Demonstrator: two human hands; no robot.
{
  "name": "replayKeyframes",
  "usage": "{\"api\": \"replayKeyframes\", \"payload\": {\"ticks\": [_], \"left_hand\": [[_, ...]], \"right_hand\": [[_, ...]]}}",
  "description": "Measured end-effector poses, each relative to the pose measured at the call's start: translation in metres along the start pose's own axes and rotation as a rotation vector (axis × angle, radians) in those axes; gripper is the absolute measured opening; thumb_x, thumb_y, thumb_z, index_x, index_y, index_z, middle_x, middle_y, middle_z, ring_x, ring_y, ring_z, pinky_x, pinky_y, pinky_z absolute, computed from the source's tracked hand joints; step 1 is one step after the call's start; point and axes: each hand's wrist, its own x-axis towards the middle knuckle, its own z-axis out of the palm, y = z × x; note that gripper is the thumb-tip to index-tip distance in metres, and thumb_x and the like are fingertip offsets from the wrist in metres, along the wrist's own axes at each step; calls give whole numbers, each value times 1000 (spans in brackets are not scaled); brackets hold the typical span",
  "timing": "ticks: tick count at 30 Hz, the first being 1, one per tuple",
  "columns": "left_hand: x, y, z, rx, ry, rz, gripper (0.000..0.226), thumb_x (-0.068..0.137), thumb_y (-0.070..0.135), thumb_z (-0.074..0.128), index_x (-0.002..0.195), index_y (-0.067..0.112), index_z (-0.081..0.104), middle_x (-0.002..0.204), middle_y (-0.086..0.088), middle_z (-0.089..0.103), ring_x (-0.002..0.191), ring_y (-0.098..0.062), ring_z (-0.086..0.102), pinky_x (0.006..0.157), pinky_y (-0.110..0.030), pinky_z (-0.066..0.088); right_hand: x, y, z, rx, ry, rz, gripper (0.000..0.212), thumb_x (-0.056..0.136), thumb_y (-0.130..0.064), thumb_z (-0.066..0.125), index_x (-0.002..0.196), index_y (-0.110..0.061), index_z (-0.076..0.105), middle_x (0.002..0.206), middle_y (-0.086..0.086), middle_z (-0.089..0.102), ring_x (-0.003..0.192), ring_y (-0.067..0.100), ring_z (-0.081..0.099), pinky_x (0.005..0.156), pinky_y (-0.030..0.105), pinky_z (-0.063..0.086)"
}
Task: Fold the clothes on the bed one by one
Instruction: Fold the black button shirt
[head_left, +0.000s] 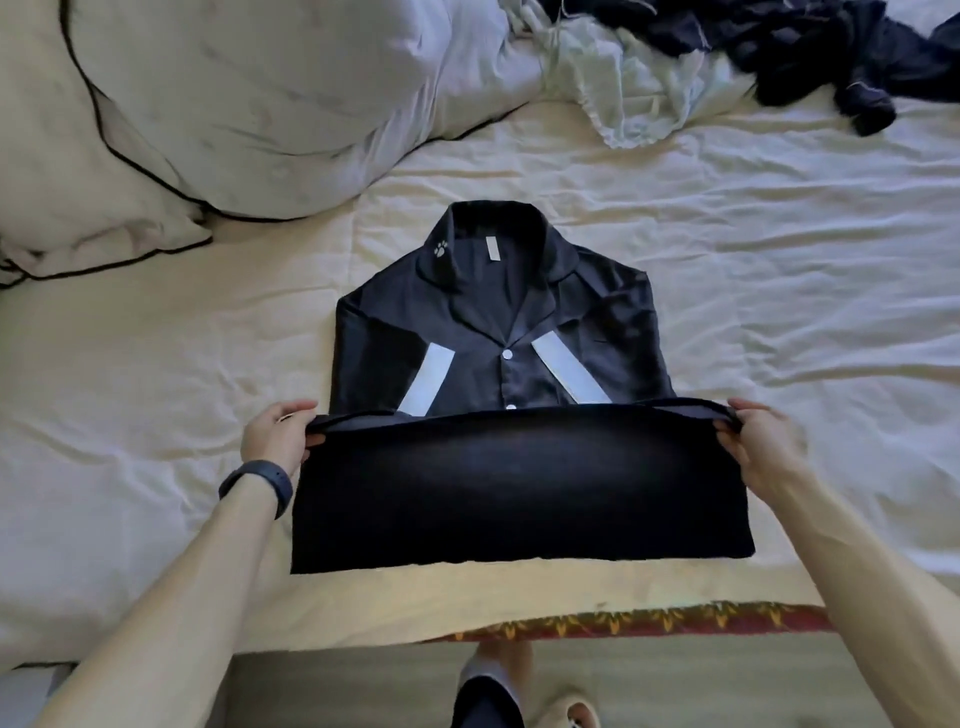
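Dark shirt (498, 332) centre frame, left hand (278, 434) and right hand (753, 434) each pinching its raised hem corners, bare sheet (156, 389) either side, bed edge below, clothes pile (727, 57) upper right

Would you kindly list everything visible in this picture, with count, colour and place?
shirt: one, dark navy with white bands, mid-bed, hem lifted.
pillow: one, cream with dark piping, top left.
duvet: one, white, bunched beside the pillow.
pale garment: one, light green, crumpled, top centre-right.
dark clothes: count unclear, navy, heaped top right.
sheet: one, off-white, covering the bed.
mattress edge: one, red and yellow pattern, near side.
slipper: one clearly seen, beige, bottom centre.
wristband: one, dark, left wrist.
left hand: one, gripping the hem's left corner.
right hand: one, gripping the hem's right corner.
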Motion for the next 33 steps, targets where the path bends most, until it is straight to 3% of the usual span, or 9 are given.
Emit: {"api": "replayKeyframes", "payload": {"ticks": [3,6,9,12,16,18,21,27,33], "left_hand": [[51,5,38,69,-44,-54,19,89,17,67,108,16,68,95,-9,68,74,-18,64,53,-27,44],[75,7,58,300,-135,-47,26,69,22,70,91,14,58,92,-10,64,85,-28,58,68,-35,45],[75,7,57,607,-101,81,31,86,28,73,108,11,59,111,-10,59,99,-31,58,89,-37,46],[72,7,51,627,0,186,24,92,29,67,105,9,63,111,-17,58,102,-36,59,90,-37,45],[66,20,49,489,113,135,19,98,27,59,107,10,58,98,-7,60,90,-27,54,81,-35,39],[69,31,51,415,173,122,21,100,28,57,112,11,57,99,-6,61,92,-26,54,81,-33,39],[86,53,59,300,267,91,26,100,28,55,119,9,55,110,-11,65,101,-30,59,83,-31,39],[136,93,90,285,312,112,26,100,26,56,120,9,57,116,-14,67,109,-33,61,88,-29,40],[171,110,120,645,72,125,15,93,17,53,107,18,58,124,-14,57,115,-39,54,98,-44,45]], "right_hand": [[35,0,32,-265,-52,-86,37,78,-1,55,108,-14,71,86,2,65,76,14,63,63,24,49],[63,12,36,-692,-79,-201,55,59,-26,57,112,-17,67,94,4,72,88,25,68,72,33,49],[44,4,43,-762,-25,-225,50,74,-35,72,120,-18,64,116,9,66,108,25,63,94,39,49],[27,-13,50,-770,63,-259,53,85,-50,58,124,-13,64,132,21,47,127,37,47,111,41,36],[30,-33,51,-708,57,-314,42,87,-46,50,114,-18,64,114,13,64,115,36,55,99,48,43],[36,-49,60,-592,34,-355,23,96,-34,54,112,-18,61,105,6,65,102,28,58,88,41,44],[54,-78,85,-515,10,-402,18,99,-30,53,109,-17,60,100,4,64,96,26,58,81,40,42],[98,-130,145,-532,14,-401,23,101,-28,49,115,-14,61,104,5,61,102,28,57,83,33,37],[117,-140,164,-803,41,-378,47,86,-24,49,130,-10,56,131,20,56,125,39,49,107,47,40]]}}
